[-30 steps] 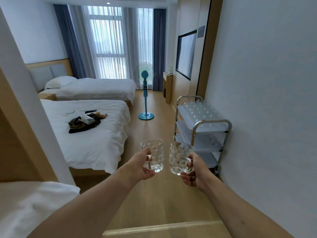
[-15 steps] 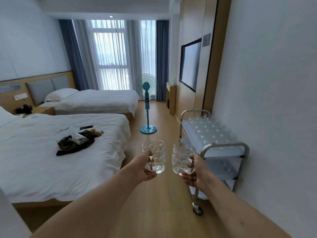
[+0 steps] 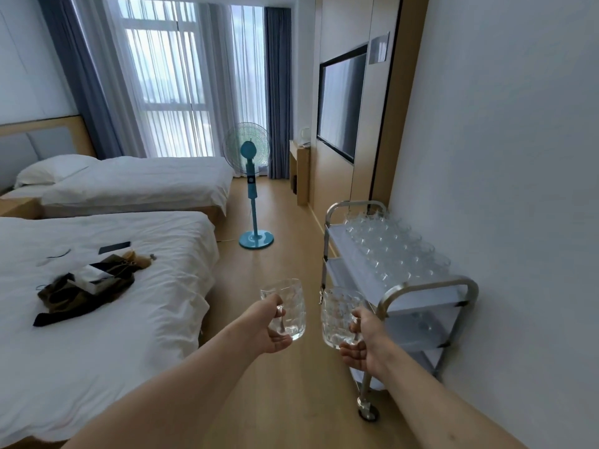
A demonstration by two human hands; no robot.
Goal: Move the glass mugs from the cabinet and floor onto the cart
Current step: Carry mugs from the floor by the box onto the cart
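Glass in both hands, we should set these down gently on the cart's (image 3: 424, 291) free near end, clear of the mugs (image 3: 393, 251) already ranked there. Our left hand (image 3: 269, 325) grips one dimpled mug (image 3: 290, 311) by its handle; our right hand (image 3: 364, 343) grips the other mug (image 3: 337, 315). Both are clear, upright and empty.

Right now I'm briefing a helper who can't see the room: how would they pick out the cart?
Follow the white wall on the right, past the wall-mounted TV, toward the camera. The cart stands against that wall on casters: a steel-framed trolley with pale shelves. It alone has rows of glass mugs on its top shelf.
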